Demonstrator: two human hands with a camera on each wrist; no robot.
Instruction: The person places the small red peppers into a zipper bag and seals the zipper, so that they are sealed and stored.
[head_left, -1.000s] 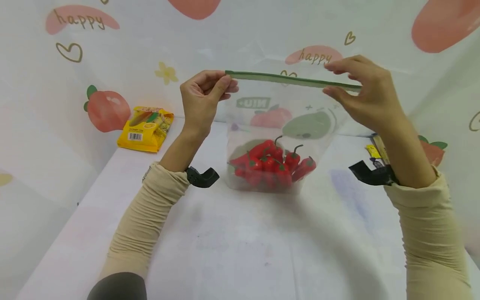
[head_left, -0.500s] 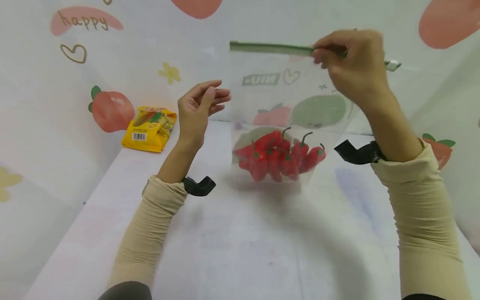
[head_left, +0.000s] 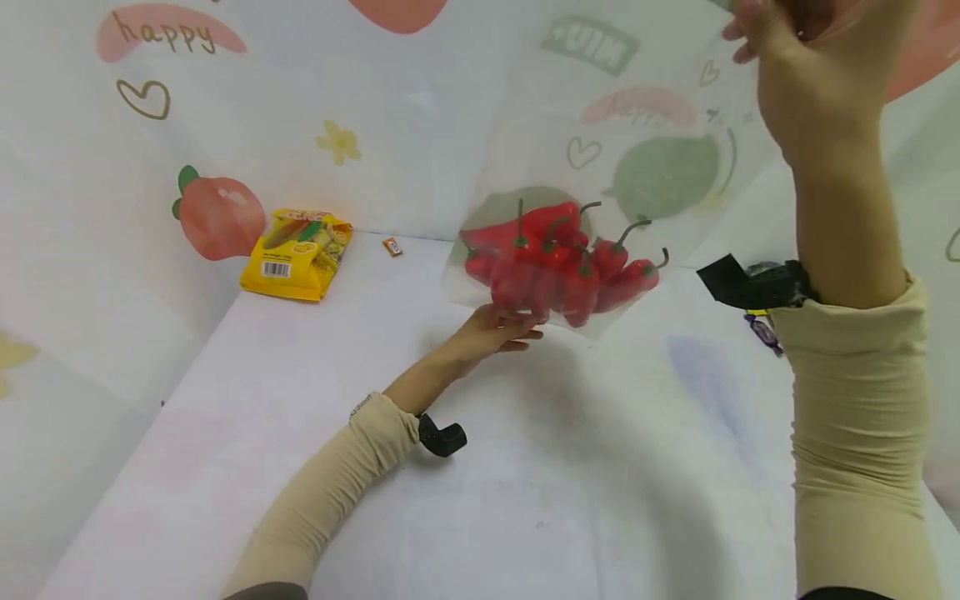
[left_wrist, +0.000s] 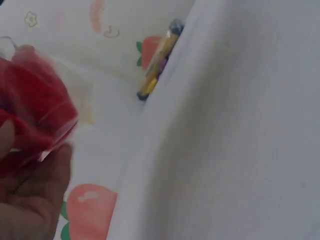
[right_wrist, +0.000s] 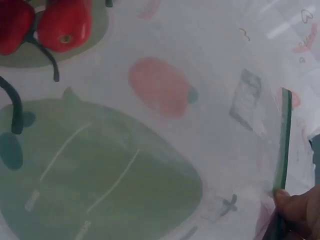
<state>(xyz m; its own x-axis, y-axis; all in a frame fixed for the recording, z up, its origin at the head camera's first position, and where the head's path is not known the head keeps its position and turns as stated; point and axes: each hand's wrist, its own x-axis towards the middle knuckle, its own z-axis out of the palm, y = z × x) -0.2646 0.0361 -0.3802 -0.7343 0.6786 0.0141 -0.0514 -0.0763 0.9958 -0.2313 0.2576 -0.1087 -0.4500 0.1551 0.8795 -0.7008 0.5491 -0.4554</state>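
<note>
A clear zip bag (head_left: 663,167) with green fruit prints hangs tilted in the air, several red peppers (head_left: 555,258) with dark stems gathered at its bottom. My right hand (head_left: 825,92), high at the upper right, grips the bag's top; in the right wrist view its thumb and fingers pinch the green zip strip (right_wrist: 286,145). Most of that strip lies outside the head view. Below the bag, my left hand (head_left: 495,333) has its fingers extended under the peppers and touches the bottom. The left wrist view shows those fingers (left_wrist: 60,165) against the bag, partly cut off.
A yellow snack packet (head_left: 296,254) stands at the table's back left. Right of it lies a small orange-wrapped candy (head_left: 392,246). A purple-wrapped candy (head_left: 763,332) and other small items lie at the right, partly behind my right wrist. A printed cloth (head_left: 420,108) hangs behind.
My left hand has let go of the bag's top corner and moved down under its bottom. My right hand has taken hold of the strip and raised the bag up and to the right.
</note>
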